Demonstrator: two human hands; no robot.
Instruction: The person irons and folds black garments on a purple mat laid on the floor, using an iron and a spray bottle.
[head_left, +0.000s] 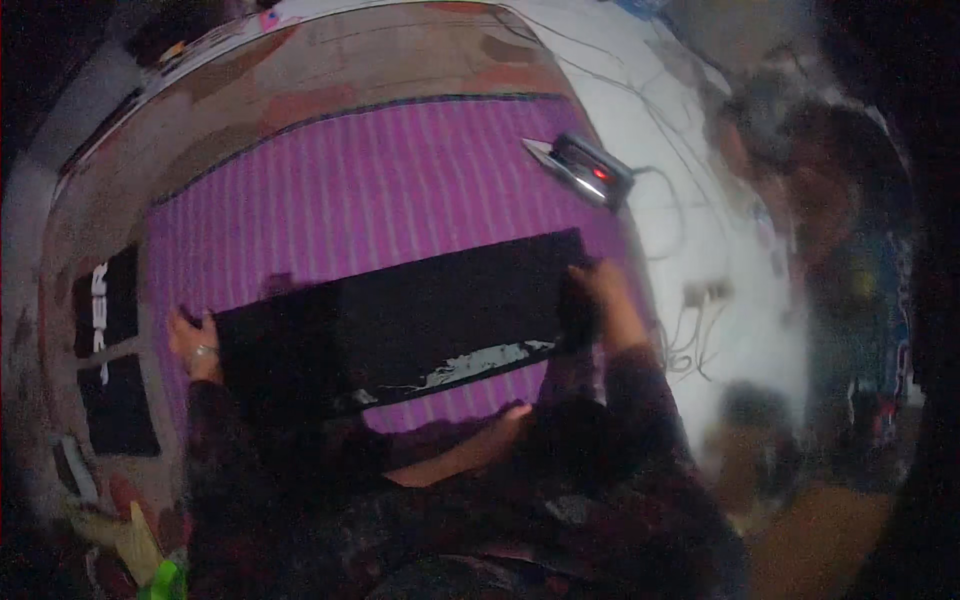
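A dark cloth piece (450, 307) with a patchy pale print (487, 364) stretches between my hands over a purple striped cloth (360, 202). My left hand (196, 345), with a band at the wrist, grips its left end. At the other end, my right hand (606, 292) pinches the upper right corner. An electric iron (589, 169) with a lit red lamp rests on the striped cloth beyond my right hand, its tip pointing up and left. Shadow hides the dark cloth's lower left edge.
Two black fabric pieces (118, 409) lie at the left; white lettering runs along them. A patterned brown cover (300, 97) borders the striped cloth. Cords cross the white surface (652, 112) at right. Another hand (112, 532) appears at lower left. The far right is blurred.
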